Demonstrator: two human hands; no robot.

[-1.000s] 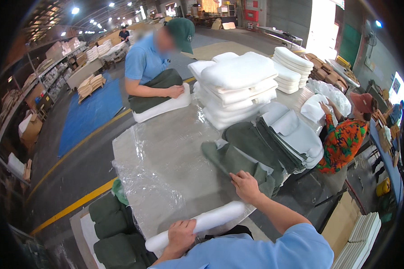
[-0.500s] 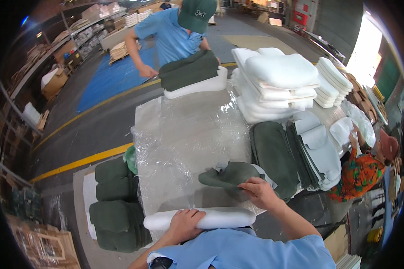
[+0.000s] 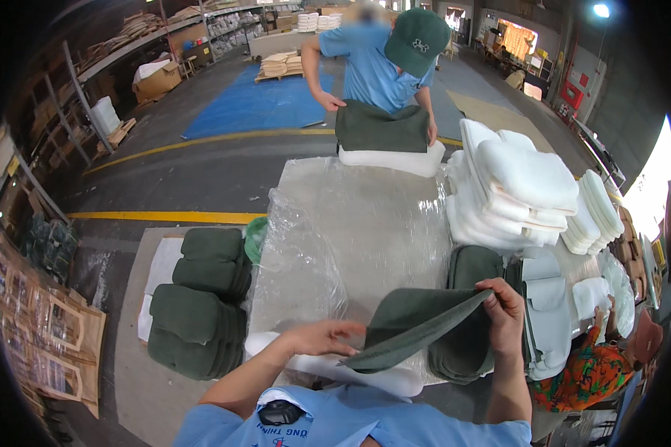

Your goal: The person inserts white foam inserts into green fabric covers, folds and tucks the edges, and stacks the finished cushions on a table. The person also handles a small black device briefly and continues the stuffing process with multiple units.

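Observation:
My right hand (image 3: 504,307) pinches the upper right corner of a dark green fabric cover (image 3: 419,328), which hangs slanted over the near edge of the table. My left hand (image 3: 325,337) is at the cover's lower left end with fingers stretched and apart; whether a fingertip touches the cloth I cannot tell. Below both lies a white foam pad (image 3: 384,378) along the table edge, partly hidden by the cover and my left forearm. To the right of the cover is a stack of green covers (image 3: 476,267), beside grey-backed ones (image 3: 546,316).
The table (image 3: 365,223) is wrapped in clear plastic. White foam pads (image 3: 525,179) are piled at its far right. Green padded pieces (image 3: 190,324) are stacked on the left. Opposite, a co-worker (image 3: 384,63) handles a green cover on a pad; another person (image 3: 585,376) works at the right.
My right hand has lifted the green cover up and to the right, and it now spreads out. My left hand has come off the white pad toward the cover. The view has shifted.

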